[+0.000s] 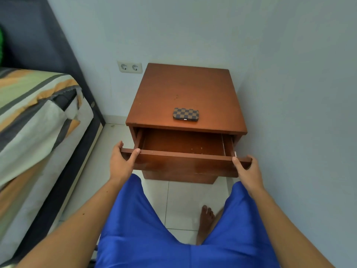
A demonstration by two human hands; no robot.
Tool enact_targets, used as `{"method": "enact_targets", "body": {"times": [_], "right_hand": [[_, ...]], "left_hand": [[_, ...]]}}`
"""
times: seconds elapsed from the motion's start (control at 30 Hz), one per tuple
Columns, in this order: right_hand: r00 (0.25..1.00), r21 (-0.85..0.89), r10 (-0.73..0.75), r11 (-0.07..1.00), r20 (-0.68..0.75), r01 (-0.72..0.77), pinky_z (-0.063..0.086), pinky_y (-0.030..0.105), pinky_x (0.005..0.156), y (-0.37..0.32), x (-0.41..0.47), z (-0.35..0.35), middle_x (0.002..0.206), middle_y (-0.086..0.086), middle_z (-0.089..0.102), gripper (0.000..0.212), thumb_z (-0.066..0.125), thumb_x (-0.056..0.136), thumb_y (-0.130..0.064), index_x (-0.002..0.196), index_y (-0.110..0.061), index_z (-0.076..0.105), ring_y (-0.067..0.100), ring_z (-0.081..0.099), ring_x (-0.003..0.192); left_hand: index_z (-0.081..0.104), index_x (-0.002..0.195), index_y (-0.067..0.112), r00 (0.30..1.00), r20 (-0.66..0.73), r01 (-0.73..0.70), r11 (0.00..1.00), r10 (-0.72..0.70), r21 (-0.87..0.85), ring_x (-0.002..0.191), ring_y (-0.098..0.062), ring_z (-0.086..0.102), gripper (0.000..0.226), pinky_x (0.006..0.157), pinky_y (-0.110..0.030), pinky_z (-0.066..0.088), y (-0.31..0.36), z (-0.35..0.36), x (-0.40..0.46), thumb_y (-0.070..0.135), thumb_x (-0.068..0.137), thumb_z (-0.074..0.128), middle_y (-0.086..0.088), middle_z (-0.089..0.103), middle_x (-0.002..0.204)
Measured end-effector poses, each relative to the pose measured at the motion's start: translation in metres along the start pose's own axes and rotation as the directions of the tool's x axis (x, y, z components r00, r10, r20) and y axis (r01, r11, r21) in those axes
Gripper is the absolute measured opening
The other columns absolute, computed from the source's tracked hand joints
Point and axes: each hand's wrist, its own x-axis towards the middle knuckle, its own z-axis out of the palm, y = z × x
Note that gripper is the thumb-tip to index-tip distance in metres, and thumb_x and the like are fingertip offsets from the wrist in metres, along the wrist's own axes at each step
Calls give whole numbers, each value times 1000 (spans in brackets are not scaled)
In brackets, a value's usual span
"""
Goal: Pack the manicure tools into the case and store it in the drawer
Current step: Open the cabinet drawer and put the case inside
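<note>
Both hands are on the drawer front, one at each end. The left hand is curled round the left end, thumb lying over the top edge, and the right hand grips the right end the same way. The drawer sits pulled out of the brown nightstand. The checkered case lies shut on top, near the front edge. No readable writing on it.
</note>
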Motion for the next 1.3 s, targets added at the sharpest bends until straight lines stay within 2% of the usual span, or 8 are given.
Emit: {"method": "enact_targets", "body": {"times": [0.6, 0.73, 0.83, 1.0, 1.13, 1.3], "right_hand": [[1000, -17, -2, 1000, -1, 2, 46, 49, 113, 16, -52, -14, 153, 12, 50, 78, 67, 94, -55, 155, -18, 35, 36, 51, 139], [999, -101, -40, 994, -35, 36, 42, 48, 116, 5, -50, -17, 160, 13, 44, 87, 73, 92, -49, 158, -14, 31, 35, 45, 145], [975, -222, -215, 955, -64, 196, 37, 45, 120, -18, -42, -15, 165, 9, 37, 94, 80, 87, -45, 160, -14, 28, 30, 37, 151], [910, -284, -399, 865, 111, 414, 38, 41, 119, -78, -9, 17, 162, 4, 42, 90, 78, 88, -45, 159, -17, 30, 23, 41, 148], [849, -321, -464, 788, 252, 526, 36, 43, 122, -124, 27, 55, 165, 2, 36, 91, 76, 89, -49, 160, -19, 28, 22, 36, 151], [753, -410, -505, 634, 422, 656, 28, 42, 127, -168, 73, 94, 171, 3, 26, 87, 73, 94, -42, 163, -19, 24, 22, 26, 157]], "left_hand": [[38, 158, 13, 1000, 15, 1, 1000, -1, 24, 144, -31, 48, 81, 118, -46, 42, -10, -24, -49, 49, 95, 74, -9, 50, 157], [40, 156, 16, 996, 41, -82, 978, 75, 194, 142, -29, 50, 80, 115, -48, 45, -5, -32, -37, 56, 94, 71, -7, 51, 156], [40, 157, 17, 986, 63, -164, 936, 152, 311, 145, -28, 48, 81, 116, -49, 42, 18, -35, -13, 61, 94, 67, -6, 49, 159], [43, 155, 16, 920, 206, -390, 833, 334, 391, 141, -28, 50, 74, 114, -44, 42, 76, -20, 33, 50, 95, 71, -8, 53, 154], [37, 158, 14, 861, 319, -506, 735, 396, 452, 152, -27, 37, 74, 121, -43, 34, 108, 8, 77, 48, 99, 65, -8, 44, 162], [23, 167, 17, 852, 401, -516, 673, 337, 530, 163, -21, 12, 77, 126, -45, 20, 122, 47, 119, 54, 106, 51, -3, 19, 175]]}}
